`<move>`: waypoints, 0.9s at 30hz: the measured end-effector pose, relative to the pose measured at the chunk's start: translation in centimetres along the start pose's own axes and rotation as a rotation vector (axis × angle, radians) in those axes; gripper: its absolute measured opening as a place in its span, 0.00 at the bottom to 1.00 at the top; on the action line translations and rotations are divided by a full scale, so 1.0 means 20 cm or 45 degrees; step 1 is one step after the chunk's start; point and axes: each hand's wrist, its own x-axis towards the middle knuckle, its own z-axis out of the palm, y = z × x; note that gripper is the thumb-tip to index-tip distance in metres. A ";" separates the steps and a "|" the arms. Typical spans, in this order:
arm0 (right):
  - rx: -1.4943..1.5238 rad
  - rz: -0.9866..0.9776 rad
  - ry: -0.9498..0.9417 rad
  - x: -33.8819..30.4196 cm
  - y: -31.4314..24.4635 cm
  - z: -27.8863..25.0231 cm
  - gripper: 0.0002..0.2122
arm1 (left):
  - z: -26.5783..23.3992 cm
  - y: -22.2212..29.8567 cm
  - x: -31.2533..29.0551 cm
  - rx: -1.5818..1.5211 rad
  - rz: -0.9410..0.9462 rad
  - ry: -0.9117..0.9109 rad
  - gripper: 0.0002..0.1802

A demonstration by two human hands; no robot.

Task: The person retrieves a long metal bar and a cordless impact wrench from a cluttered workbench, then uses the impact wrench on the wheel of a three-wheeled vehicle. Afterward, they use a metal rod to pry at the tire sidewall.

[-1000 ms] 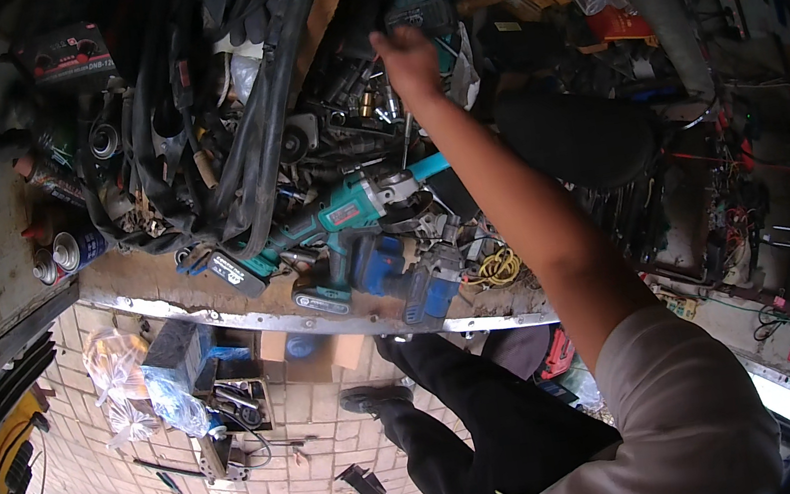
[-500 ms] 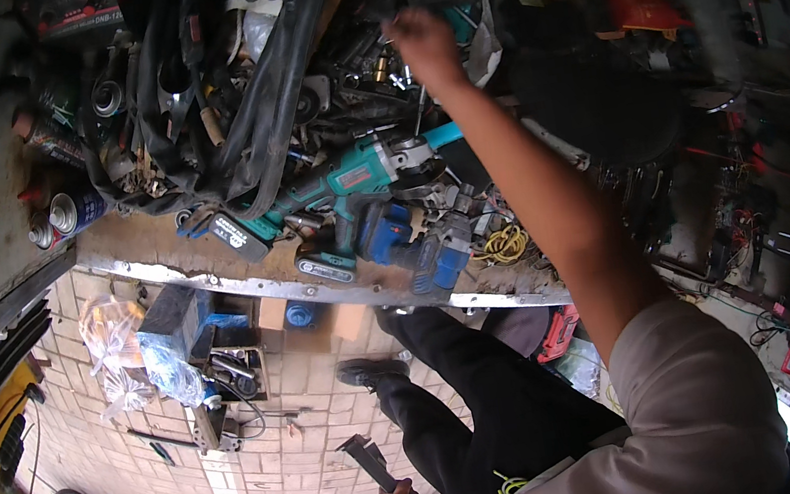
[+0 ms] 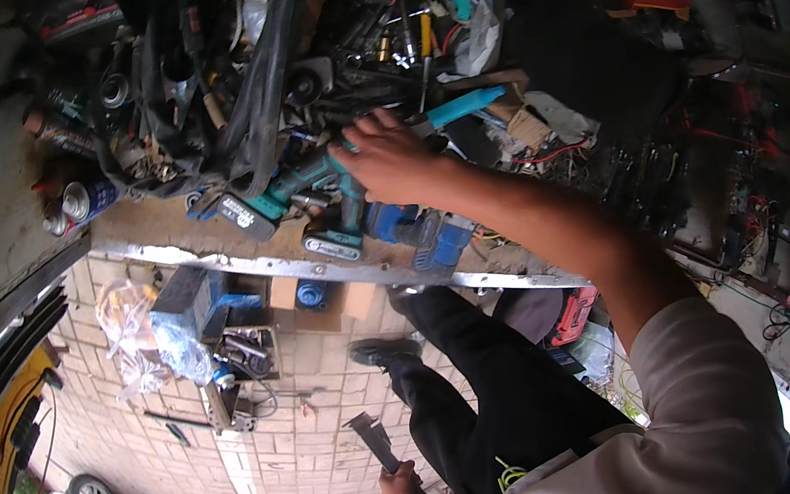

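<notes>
My left hand is low in the view and closed around a long dark metal bar with a short crosspiece at its upper end. My right hand lies over the head end of a teal cordless angle grinder, its fingers spread and slightly bent. Whether it presses on the tool I cannot tell; the hand hides the grinder's head. A bright teal handle sticks out just beyond the hand. Below it lie a teal cordless tool with its battery and a blue power tool.
A yellow-handled screwdriver stands among loose sockets and tools. Black hoses drape over the cluttered bench, with a metal edge in front. Spray cans stand at left. On the paved floor are a box of parts and plastic bags.
My right hand has come nearer from the sockets at the back to the angle grinder, uncovering the yellow-handled screwdriver. My left hand still holds the metal bar.
</notes>
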 end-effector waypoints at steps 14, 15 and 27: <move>-0.121 -0.328 0.035 0.35 -0.46 0.17 0.11 | 0.03 -0.10 -0.01 -0.050 -0.018 -0.001 0.09; -0.046 -0.323 0.063 0.41 -0.54 0.19 0.10 | 0.03 -0.10 0.00 -0.050 -0.031 -0.001 0.09; 0.232 0.152 0.679 0.75 -0.75 0.59 0.11 | 0.03 -0.25 0.09 -0.109 -0.055 0.010 0.08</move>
